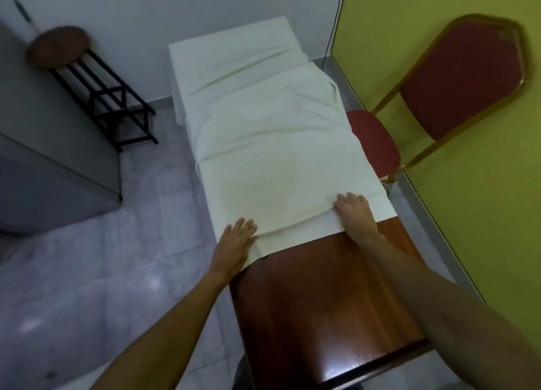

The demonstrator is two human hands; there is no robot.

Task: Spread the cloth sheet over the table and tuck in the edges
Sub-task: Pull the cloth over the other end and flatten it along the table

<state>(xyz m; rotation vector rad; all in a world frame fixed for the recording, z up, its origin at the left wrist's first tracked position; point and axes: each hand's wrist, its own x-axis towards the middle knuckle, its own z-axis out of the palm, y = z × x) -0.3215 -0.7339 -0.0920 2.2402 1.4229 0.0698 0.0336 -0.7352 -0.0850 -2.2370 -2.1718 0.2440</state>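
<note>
Long wooden table [328,287], far part draped in cream cloth sheet [269,143], near end bare; red chair [456,91] alongside. Left hand [235,241] and right hand [355,214] flat, fingers spread, pressing sheet's near edge.

From my remote seat I see two bare forearms coming in from the bottom of the frame, with no sleeve, glove, watch or band on the stretch in view. My left hand [234,243] and my right hand [355,214] are bare too, with no rings that I can make out. The fingers are short-nailed as far as the soft focus lets me tell. Nothing else of the body shows.
</note>
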